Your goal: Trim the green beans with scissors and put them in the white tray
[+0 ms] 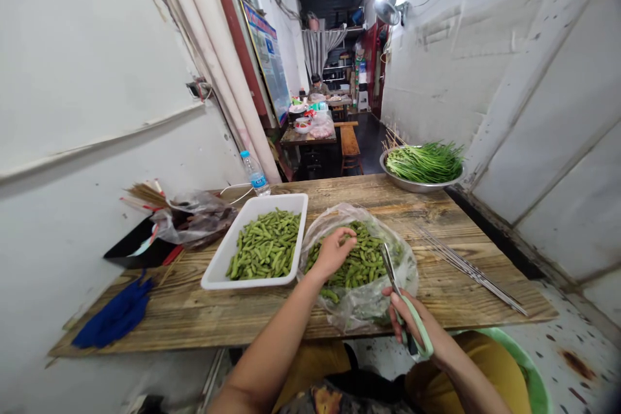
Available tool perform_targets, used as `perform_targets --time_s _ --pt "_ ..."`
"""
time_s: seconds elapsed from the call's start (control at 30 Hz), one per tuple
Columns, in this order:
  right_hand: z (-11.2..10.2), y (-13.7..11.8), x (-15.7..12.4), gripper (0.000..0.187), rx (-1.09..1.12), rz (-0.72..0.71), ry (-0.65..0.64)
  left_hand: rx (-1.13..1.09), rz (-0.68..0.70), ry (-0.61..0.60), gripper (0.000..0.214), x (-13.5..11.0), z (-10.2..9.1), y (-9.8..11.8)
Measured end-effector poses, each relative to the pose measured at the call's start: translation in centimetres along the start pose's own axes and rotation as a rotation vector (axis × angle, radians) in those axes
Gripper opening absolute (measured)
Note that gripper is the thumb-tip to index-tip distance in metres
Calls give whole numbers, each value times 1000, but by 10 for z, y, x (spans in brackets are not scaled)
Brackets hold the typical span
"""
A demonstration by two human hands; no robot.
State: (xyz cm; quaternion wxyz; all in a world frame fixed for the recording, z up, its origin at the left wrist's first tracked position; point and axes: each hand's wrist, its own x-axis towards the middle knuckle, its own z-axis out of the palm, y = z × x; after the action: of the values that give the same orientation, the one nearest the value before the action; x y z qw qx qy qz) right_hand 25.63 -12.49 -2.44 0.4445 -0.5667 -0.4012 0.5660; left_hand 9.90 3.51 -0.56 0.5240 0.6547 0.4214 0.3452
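My left hand rests in a clear plastic bag, its fingers curled down on a heap of green edamame pods. Whether those fingers pinch a pod is hidden. My right hand grips a pair of scissors with pale green handles, their metal blades pointing up into the bag's mouth. To the left of the bag, a white rectangular tray holds more green pods. Both stand on a weathered wooden table.
A steel basin of green chives sits at the table's far right, and long metal skewers lie near the right edge. A water bottle, a dark-filled plastic bag and a blue cloth are on the left. Walls flank the table.
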Motion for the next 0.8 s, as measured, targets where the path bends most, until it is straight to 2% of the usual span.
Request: perform_targets --time_s 0.1,0.2,0.27,0.4,0.6,0.8 --pt "0 1 -2 52 13 0 3 470 230 -165 21 5 6 0" --pt "-1 3 -2 51 13 -5 2 634 292 -257 20 11 10 -4" --pt "-2 6 -1 51 -1 -10 6 587 301 -244 15 15 11 -6" --pt "-5 11 3 52 -109 -17 -13 353 313 -120 21 14 9 -7" --pt "-8 6 9 42 -438 -223 58 201 127 -294 28 -6 6 1" --pt "-6 -4 9 44 -519 -249 33 248 143 -365 30 -15 3 13"
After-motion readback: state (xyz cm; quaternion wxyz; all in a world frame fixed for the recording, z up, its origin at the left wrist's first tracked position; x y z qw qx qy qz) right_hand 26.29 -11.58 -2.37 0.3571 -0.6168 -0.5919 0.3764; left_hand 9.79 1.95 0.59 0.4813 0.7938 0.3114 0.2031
